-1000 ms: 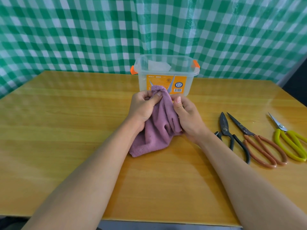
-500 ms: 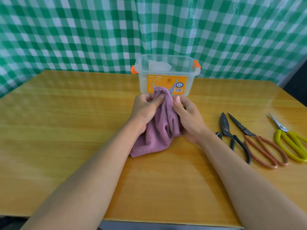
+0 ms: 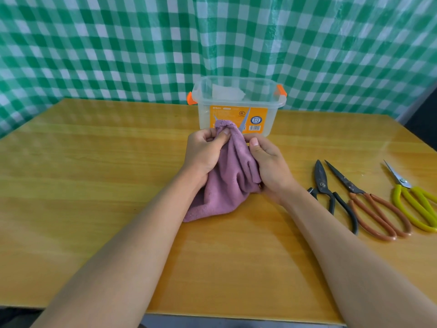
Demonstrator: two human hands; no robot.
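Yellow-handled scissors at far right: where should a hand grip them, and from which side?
By the yellow handle loops, coming from the near right. The loops lie toward the person while the closed blades point away and left, so fingers stay off the tips. The brown-handled scissors crowd the left. The right hand, nearest, grips the purple cloth.

Hung across the whole far side: a green-and-white checked plastic sheet (image 3: 106, 43), glossy, falling in loose vertical folds and sagging lower at the far left. At the far right, past its edge, a pale slanting strip (image 3: 417, 101) and a dark gap (image 3: 426, 129). In front, filling most of the view, a yellow wood-grain table (image 3: 94, 185), smooth and shiny, faintly mirroring the checks along its far edge. Bright, even light; soft sheen on the tabletop, only weak shadows. Below the near edge, a grey band (image 3: 212, 323) and a dark patch (image 3: 14, 316) at the near left
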